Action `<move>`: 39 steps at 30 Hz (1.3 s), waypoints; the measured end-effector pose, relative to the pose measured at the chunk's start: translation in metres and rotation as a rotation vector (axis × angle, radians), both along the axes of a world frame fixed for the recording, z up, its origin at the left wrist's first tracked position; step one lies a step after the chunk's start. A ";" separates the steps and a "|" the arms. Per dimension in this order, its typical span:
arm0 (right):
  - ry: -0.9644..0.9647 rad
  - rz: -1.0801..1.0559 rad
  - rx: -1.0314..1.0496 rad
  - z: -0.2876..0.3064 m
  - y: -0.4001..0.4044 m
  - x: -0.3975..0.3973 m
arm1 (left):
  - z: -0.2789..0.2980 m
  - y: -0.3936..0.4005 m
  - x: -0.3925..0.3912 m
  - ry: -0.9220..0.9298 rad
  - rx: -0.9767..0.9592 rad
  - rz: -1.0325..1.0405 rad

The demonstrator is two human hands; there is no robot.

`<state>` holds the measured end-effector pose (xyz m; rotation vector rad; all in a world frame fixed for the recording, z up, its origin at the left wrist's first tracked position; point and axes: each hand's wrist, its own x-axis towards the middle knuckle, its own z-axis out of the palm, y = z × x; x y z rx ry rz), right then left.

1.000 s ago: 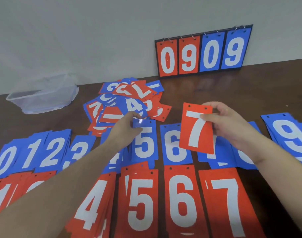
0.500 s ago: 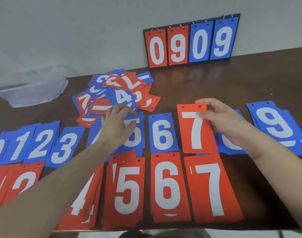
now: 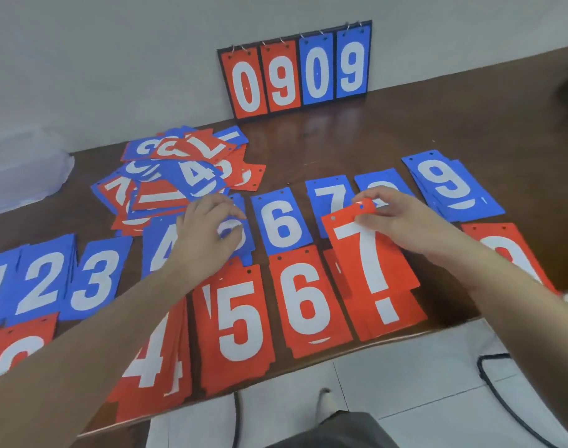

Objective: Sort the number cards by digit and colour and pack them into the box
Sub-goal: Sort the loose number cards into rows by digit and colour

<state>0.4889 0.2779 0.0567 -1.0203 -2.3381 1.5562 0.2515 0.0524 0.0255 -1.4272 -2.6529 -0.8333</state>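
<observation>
My right hand (image 3: 402, 221) pinches the top edge of a red 7 card (image 3: 366, 253), which lies tilted over the red 7 stack (image 3: 389, 312). On the blue 5 stack (image 3: 240, 234) my left hand (image 3: 205, 234) lies flat with relaxed fingers. Sorted stacks run in two rows: blue 1, 2, 3 (image 3: 95, 279), 4, 5, 6 (image 3: 281, 221), 7, 8, 9 (image 3: 450, 185) behind, red 4, 5 (image 3: 237, 321), 6 (image 3: 305, 302), 7 in front. An unsorted pile of mixed cards (image 3: 179, 176) lies behind my left hand. The clear plastic box (image 3: 21, 176) stands at the far left.
A scoreboard stand (image 3: 295, 69) showing 0909 leans against the wall at the back. The table's front edge (image 3: 308, 360) runs just under the red stacks. A black cable (image 3: 502, 392) lies on the floor at lower right.
My right hand has brought the red 7 card down from above the blue row onto the red 7 stack. My left hand has settled flat on the blue 5 stack.
</observation>
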 end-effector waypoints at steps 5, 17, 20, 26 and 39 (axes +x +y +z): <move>-0.148 -0.002 0.284 -0.010 -0.025 0.023 | 0.004 -0.026 -0.003 -0.025 0.024 -0.044; -0.214 -0.081 0.619 -0.011 -0.086 0.003 | 0.011 -0.096 -0.025 -0.026 0.047 -0.064; -0.150 -0.053 0.625 -0.012 -0.093 -0.017 | 0.011 -0.106 -0.036 -0.002 0.032 -0.029; -0.055 0.064 0.646 -0.013 -0.082 -0.078 | 0.018 -0.111 -0.064 -0.027 -0.031 0.051; 0.032 0.331 0.578 -0.023 -0.023 -0.238 | 0.016 -0.063 -0.137 -0.239 -0.081 0.264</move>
